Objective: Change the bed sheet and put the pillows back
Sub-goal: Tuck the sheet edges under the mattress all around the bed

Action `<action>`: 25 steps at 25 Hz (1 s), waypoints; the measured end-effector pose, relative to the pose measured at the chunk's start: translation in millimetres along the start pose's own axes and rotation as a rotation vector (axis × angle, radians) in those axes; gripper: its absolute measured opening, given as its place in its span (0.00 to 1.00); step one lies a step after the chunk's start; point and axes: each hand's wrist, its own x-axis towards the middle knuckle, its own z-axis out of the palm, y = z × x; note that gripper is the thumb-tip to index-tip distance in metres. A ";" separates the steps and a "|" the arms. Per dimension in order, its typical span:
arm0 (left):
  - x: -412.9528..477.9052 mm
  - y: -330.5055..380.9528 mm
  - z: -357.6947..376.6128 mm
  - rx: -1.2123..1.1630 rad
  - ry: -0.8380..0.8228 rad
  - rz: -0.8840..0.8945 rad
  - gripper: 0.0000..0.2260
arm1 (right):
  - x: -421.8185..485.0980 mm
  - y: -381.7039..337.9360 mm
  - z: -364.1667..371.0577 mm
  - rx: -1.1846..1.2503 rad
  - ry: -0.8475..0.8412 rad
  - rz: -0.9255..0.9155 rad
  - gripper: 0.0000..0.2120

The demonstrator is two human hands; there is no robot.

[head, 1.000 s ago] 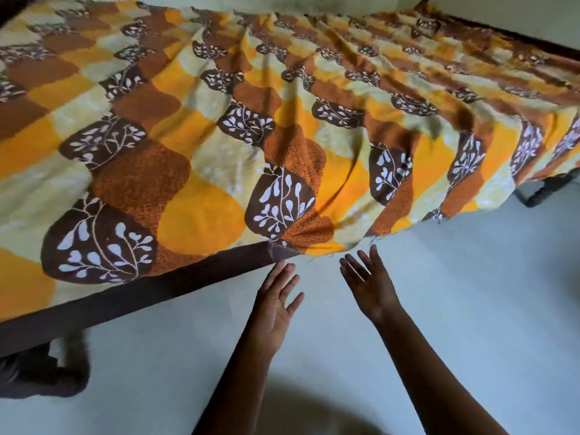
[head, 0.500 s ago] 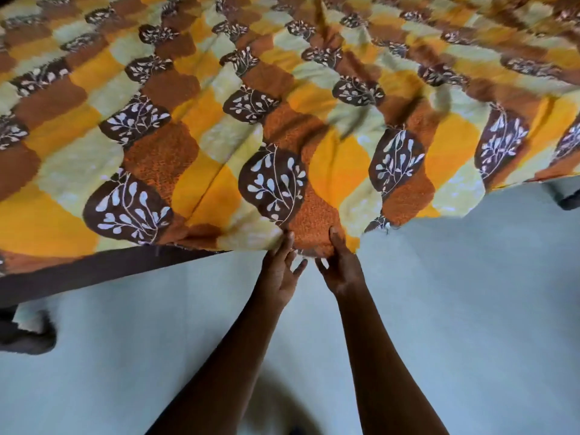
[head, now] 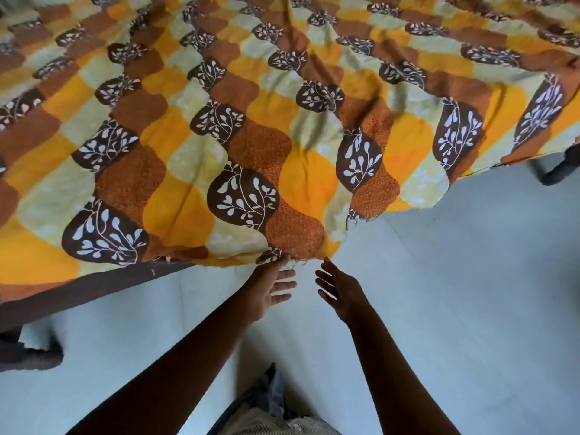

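Both let go: my left hand and right hand spread open below the sheet near hem; tug seems done.

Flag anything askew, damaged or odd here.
The orange, brown and yellow leaf-patterned bed sheet lies askew: its corner droops past the dark brown bed edge, which shows bare beside it. Its hem is frayed, with loose threads by the left hand.

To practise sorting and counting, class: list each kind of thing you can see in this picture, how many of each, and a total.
Bed sheet: 1
Hands: 2, left hand and right hand
Bed legs: 2, near leg and far leg
Total: 5
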 end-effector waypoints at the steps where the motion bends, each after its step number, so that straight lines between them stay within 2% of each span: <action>1: -4.9 1.7 5.1 0.097 -0.018 0.053 0.14 | -4.2 1.0 -2.3 -0.020 0.030 -0.059 0.11; 4: -5.4 27.5 17.9 0.399 -0.165 0.349 0.10 | -20.0 -9.3 0.3 -0.088 0.152 -0.306 0.04; 5: -3.0 39.2 20.9 0.468 -0.234 0.448 0.11 | -27.7 -16.3 2.3 -0.112 0.183 -0.365 0.04; 8: 5.5 72.0 31.0 0.621 -0.366 0.698 0.04 | -46.9 -44.2 2.6 -0.152 0.266 -0.499 0.05; 12: 11.3 140.1 52.3 0.883 -0.452 1.177 0.09 | -48.2 -116.5 -1.7 -0.093 0.441 -0.741 0.04; 15: 24.0 186.0 78.9 1.047 -0.403 1.492 0.13 | -20.0 -164.4 -18.1 -0.106 0.574 -0.834 0.06; 18: 47.7 213.7 116.6 1.258 -0.329 1.575 0.13 | 10.0 -197.4 -37.9 -0.228 0.726 -0.816 0.16; 20: 63.7 226.8 148.6 1.386 -0.297 1.600 0.14 | 25.9 -218.7 -50.4 -0.257 0.765 -0.824 0.16; 23: 82.9 244.0 194.9 1.485 -0.243 1.626 0.15 | 41.7 -243.4 -67.6 -0.245 0.667 -0.829 0.13; 25: 91.9 244.7 223.2 1.633 -0.278 1.581 0.17 | 47.5 -253.0 -89.7 -0.365 0.593 -0.844 0.13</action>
